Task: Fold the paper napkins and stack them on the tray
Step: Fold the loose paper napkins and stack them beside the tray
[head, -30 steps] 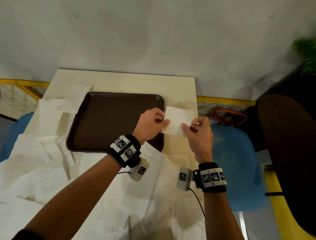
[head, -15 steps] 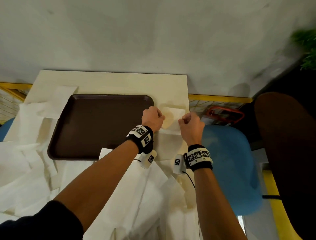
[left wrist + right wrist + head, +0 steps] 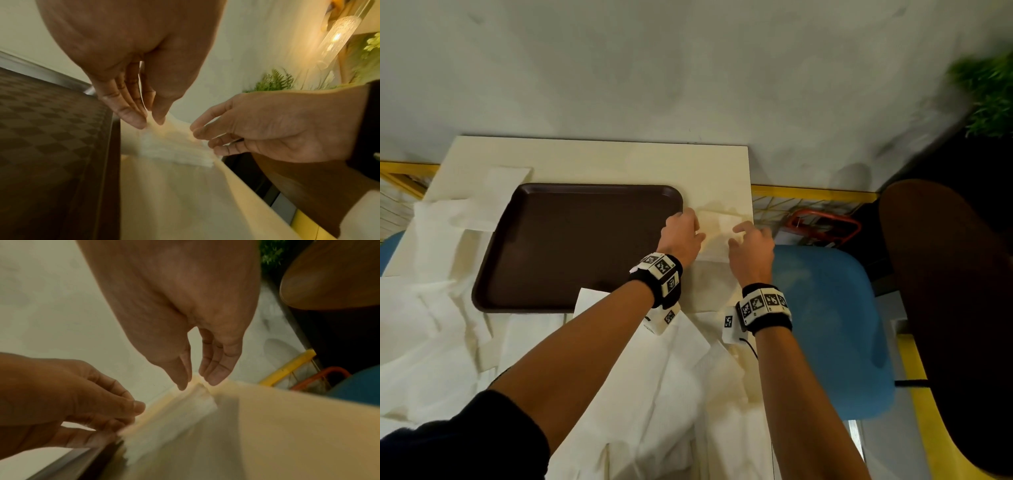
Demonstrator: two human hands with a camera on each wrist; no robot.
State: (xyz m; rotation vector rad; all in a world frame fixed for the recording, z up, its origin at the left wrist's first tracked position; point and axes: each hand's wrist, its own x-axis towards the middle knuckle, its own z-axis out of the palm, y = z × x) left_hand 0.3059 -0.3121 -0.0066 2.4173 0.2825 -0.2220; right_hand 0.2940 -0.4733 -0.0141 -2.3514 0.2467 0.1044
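Left hand (image 3: pixel 681 238) pinches one end of the small folded white paper napkin (image 3: pixel 717 236); right hand (image 3: pixel 751 245) hovers at the other end, fingers slack and just off it.

The napkin lies just right of the bare dark-brown plastic tray (image 3: pixel 571 246); judging by that, folding is done and moving it onto the tray is next. No readable writing.

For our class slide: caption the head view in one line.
Both hands work a napkin on the table beside a brown tray.
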